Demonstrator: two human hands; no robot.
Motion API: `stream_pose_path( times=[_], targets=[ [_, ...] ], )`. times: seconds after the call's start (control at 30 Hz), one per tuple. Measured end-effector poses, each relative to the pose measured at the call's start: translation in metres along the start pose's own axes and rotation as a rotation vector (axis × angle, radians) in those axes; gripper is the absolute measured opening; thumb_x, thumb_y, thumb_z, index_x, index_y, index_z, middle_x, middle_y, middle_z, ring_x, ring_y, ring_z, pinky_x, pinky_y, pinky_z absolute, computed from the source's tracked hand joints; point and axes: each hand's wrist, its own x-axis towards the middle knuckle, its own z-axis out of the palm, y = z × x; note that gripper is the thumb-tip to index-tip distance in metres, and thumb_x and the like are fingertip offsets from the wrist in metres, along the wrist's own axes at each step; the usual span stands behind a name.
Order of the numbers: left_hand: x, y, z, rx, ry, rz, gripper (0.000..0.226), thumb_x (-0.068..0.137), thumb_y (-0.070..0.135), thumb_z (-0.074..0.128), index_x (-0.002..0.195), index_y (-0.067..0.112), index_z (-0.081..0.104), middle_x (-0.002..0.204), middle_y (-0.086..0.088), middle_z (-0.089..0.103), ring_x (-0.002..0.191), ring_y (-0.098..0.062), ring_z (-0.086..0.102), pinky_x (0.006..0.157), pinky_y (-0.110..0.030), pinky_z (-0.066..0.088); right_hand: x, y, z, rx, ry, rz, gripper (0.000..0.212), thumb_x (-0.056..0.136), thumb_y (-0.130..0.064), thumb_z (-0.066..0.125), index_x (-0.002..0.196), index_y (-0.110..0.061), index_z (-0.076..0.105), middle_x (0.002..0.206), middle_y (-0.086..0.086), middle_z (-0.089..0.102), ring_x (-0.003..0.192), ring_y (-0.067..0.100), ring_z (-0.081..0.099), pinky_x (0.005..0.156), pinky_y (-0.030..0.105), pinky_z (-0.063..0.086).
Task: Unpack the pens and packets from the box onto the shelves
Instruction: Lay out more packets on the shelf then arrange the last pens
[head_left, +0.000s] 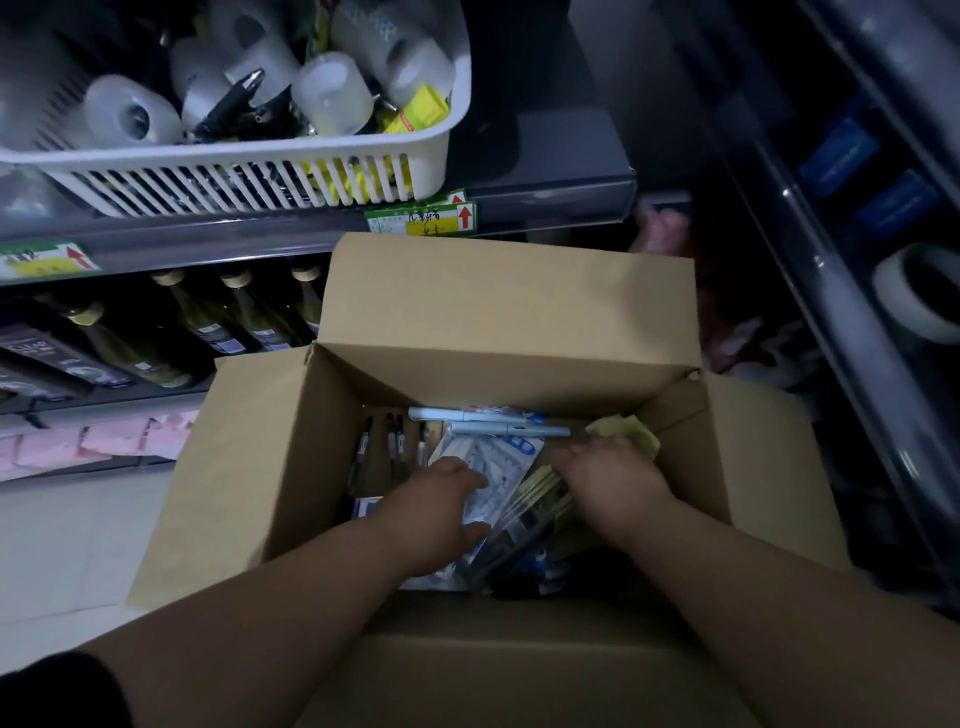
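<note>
An open cardboard box (270, 467) stands on the floor below me, and both my hands are inside it. My left hand (441, 512) grips a white and blue packet (506, 457), fingers on top and thumb underneath. My right hand (610, 483) reaches down beside it, fingers curled into a bundle of yellow-green packets (540, 491). Two light blue pens (483, 415) lie against the far wall of the box. Several black pens (382, 447) lie on the box floor at the left. More dark packets (524, 566) lie under my wrists.
A white slatted basket (249, 176) of tape rolls and pens sits on the shelf at the upper left. Below it stand dark bottles (244, 317), with pink packs (78, 441) lower down. A dark rack on the right holds a tape roll (919, 296). Pale floor tiles (67, 545) lie to the left.
</note>
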Motion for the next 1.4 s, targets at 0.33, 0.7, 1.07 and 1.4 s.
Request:
stream_pose_path(
  times=[0.33, 0.7, 1.07, 1.4],
  targets=[
    [-0.005, 0.027, -0.008, -0.222, -0.107, 0.041, 0.054, 0.091, 0.054, 0.050, 0.140, 0.034, 0.040, 0.137, 0.003, 0.052, 0.120, -0.014, 0.051, 0.091, -0.024, 0.040, -0.015, 0.011, -0.047, 0.139, 0.095, -0.079, 0.023, 0.088, -0.029, 0.055, 0.109, -0.036, 0.061, 0.116, -0.010, 0.058, 0.117, 0.017, 0.047, 0.115, 0.043, -0.001],
    [-0.042, 0.056, -0.071, -0.474, 0.122, 0.093, 0.018, 0.090, 0.039, 0.062, 0.083, 0.022, 0.066, 0.074, 0.001, 0.070, 0.053, 0.001, 0.059, 0.049, -0.014, 0.046, -0.062, 0.033, -0.110, 0.397, 0.552, 0.012, 0.038, 0.070, -0.053, 0.075, 0.101, -0.031, 0.070, 0.104, -0.009, 0.064, 0.108, 0.017, 0.052, 0.100, 0.026, 0.022],
    [-0.072, 0.189, -0.117, -0.708, 0.067, 0.334, 0.019, 0.099, 0.030, 0.046, 0.095, 0.023, 0.064, 0.081, -0.008, 0.072, 0.055, -0.013, 0.061, 0.051, -0.022, 0.047, -0.193, 0.099, -0.159, 1.068, 0.927, 0.500, 0.121, 0.056, -0.037, 0.092, 0.148, -0.041, 0.015, 0.152, -0.010, 0.022, 0.134, 0.008, 0.034, 0.106, 0.035, 0.040],
    [-0.106, 0.374, -0.062, -0.804, -0.126, 0.523, 0.018, 0.094, 0.022, 0.057, 0.101, 0.010, 0.069, 0.082, -0.011, 0.073, 0.060, -0.019, 0.067, 0.056, -0.028, 0.055, -0.377, 0.141, -0.110, 2.090, 0.955, 0.646, 0.055, 0.081, -0.016, 0.076, 0.127, -0.016, 0.047, 0.100, 0.006, 0.074, 0.076, 0.017, 0.072, 0.056, 0.027, 0.054]
  ],
)
